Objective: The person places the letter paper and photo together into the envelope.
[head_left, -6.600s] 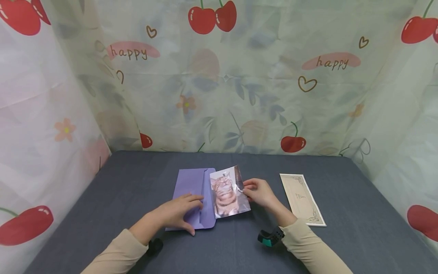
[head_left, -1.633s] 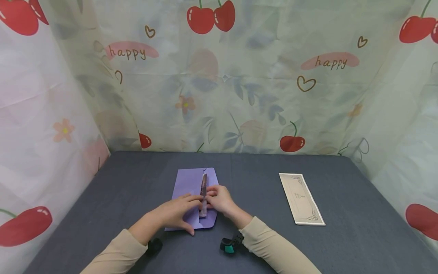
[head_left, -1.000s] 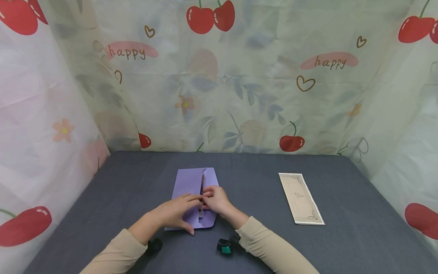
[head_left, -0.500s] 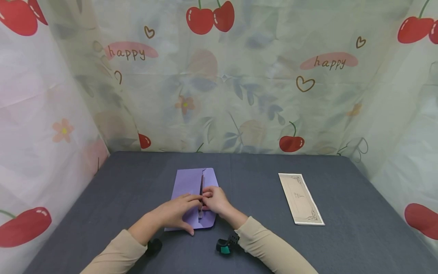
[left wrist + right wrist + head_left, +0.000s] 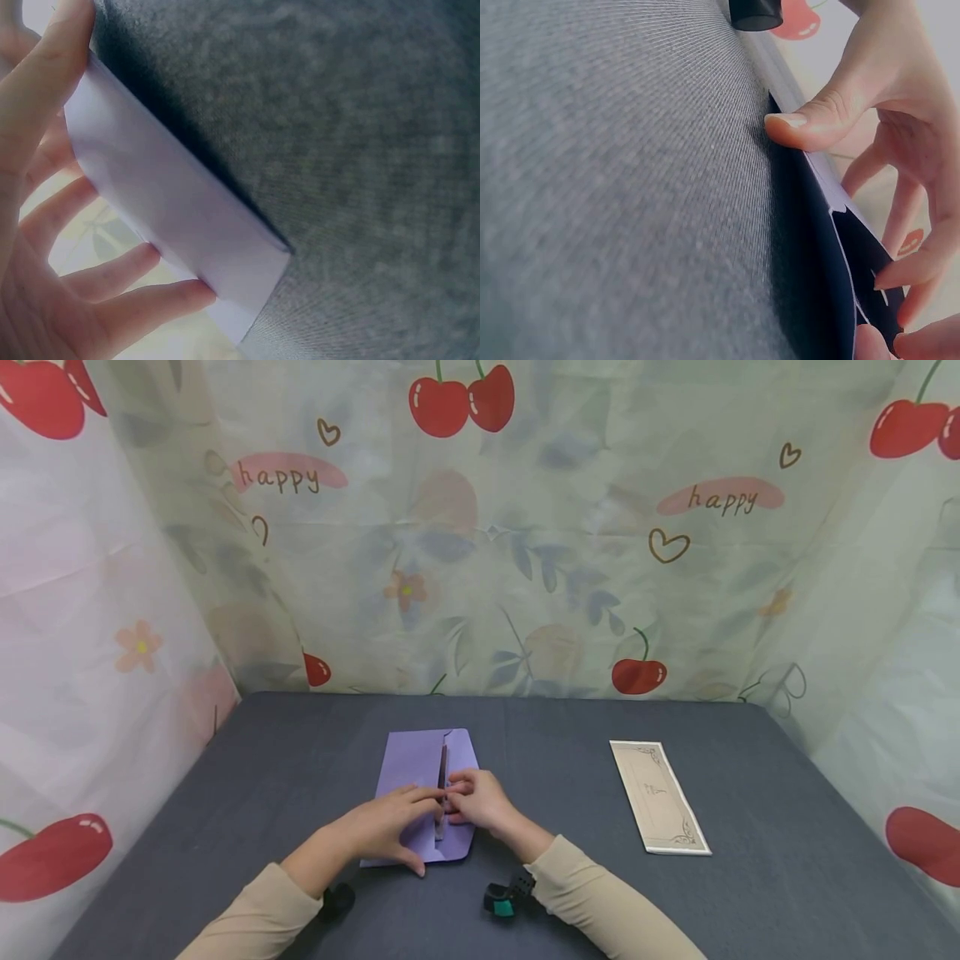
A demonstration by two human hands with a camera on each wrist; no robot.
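A flat purple paper envelope (image 5: 408,760) lies at seven o'clock from the middle of the head view, its flap spread toward three o'clock. A narrow dark-and-pale strip of a flat insert (image 5: 442,766) shows in its opening. The left hand (image 5: 386,821) rests over the envelope's eight o'clock side, fingers loosely spread with their tips on the paper, thumb on the near edge. At three o'clock the right hand (image 5: 477,799) has its thumb and bent fingertips gathered beside the strip (whether they pinch it, I cannot tell). Well apart, toward the envelope's three o'clock, a cream rectangular card with ornate dark corners (image 5: 658,797) lies on the dark grey cloth-covered table (image 5: 555,752).
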